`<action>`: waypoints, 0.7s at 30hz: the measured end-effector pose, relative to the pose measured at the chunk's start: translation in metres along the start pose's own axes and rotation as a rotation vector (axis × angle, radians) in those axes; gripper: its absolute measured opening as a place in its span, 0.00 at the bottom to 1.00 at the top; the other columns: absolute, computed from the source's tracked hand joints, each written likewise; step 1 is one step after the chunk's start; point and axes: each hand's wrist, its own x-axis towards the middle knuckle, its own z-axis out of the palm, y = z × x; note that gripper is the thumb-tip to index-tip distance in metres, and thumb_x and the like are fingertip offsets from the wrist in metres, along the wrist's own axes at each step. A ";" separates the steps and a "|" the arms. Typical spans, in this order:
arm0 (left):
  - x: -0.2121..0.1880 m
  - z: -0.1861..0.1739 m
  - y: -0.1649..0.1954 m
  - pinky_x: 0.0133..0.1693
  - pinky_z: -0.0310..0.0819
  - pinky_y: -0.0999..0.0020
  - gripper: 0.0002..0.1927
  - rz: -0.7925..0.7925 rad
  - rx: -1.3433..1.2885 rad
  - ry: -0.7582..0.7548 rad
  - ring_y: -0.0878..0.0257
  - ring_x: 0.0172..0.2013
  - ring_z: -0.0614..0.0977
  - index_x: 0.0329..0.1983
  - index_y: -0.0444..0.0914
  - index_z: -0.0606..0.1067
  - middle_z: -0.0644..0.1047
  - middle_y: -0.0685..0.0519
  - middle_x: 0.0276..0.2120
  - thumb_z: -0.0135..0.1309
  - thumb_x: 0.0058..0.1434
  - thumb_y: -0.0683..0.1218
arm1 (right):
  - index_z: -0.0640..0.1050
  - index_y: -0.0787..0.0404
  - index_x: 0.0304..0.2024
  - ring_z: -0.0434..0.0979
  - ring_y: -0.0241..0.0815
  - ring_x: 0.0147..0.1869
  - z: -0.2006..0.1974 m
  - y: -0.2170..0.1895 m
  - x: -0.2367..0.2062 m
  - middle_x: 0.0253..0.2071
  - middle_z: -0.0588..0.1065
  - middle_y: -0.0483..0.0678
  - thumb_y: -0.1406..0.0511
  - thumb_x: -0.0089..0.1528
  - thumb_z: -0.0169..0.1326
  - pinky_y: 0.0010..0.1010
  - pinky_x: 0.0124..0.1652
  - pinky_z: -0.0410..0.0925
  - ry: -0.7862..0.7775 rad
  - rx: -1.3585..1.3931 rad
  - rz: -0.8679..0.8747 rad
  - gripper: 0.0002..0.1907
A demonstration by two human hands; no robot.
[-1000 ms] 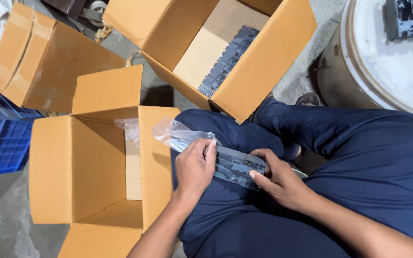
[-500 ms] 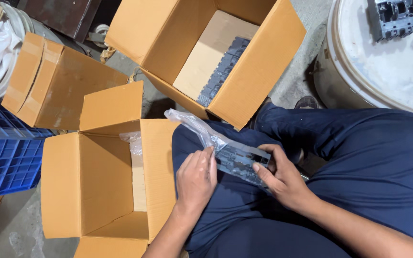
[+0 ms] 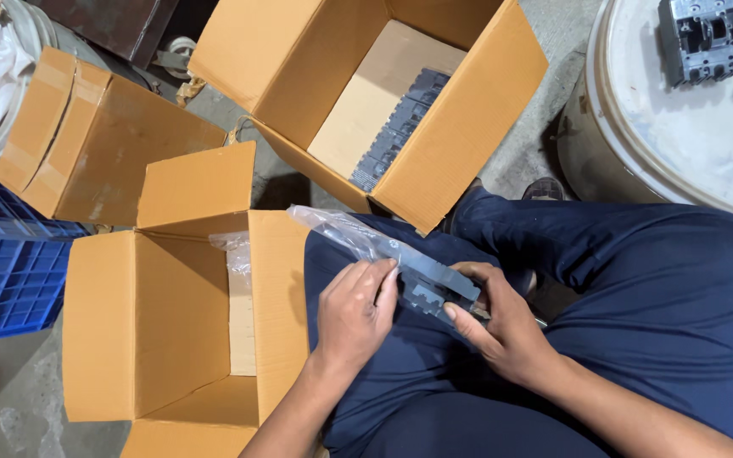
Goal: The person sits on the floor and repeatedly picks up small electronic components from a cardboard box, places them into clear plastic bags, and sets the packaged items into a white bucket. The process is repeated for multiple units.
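We've got the dark grey plastic part in its clear plastic bag (image 3: 400,263) on our lap; left hand (image 3: 356,312) flat, pressing the bag, right hand (image 3: 502,326) gripping its right end. Smooth evenly, keep the grip firm.

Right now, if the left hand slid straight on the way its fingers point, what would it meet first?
The left hand points up and right, already touching the bagged grey part; beyond it, probably the open cardboard box, though depth is unclear.
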 end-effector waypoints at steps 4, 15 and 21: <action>0.004 0.006 0.007 0.32 0.75 0.62 0.07 -0.084 -0.164 -0.012 0.54 0.28 0.81 0.41 0.34 0.77 0.78 0.48 0.28 0.60 0.61 0.37 | 0.69 0.62 0.58 0.70 0.31 0.31 0.000 0.004 0.002 0.32 0.73 0.46 0.62 0.61 0.59 0.25 0.31 0.67 -0.051 0.016 0.216 0.25; 0.013 0.010 0.010 0.36 0.78 0.60 0.03 -0.087 -0.121 -0.138 0.50 0.33 0.84 0.38 0.35 0.79 0.81 0.47 0.32 0.58 0.61 0.40 | 0.61 0.59 0.69 0.72 0.40 0.49 -0.008 0.006 0.006 0.56 0.66 0.56 0.68 0.60 0.64 0.30 0.49 0.71 -0.330 0.125 0.236 0.38; 0.003 0.012 0.020 0.33 0.78 0.63 0.04 -0.148 -0.274 -0.192 0.53 0.30 0.84 0.39 0.34 0.78 0.81 0.47 0.32 0.59 0.61 0.39 | 0.57 0.63 0.68 0.64 0.42 0.73 -0.014 0.005 0.015 0.68 0.66 0.54 0.69 0.56 0.59 0.33 0.66 0.59 -0.319 0.268 0.098 0.39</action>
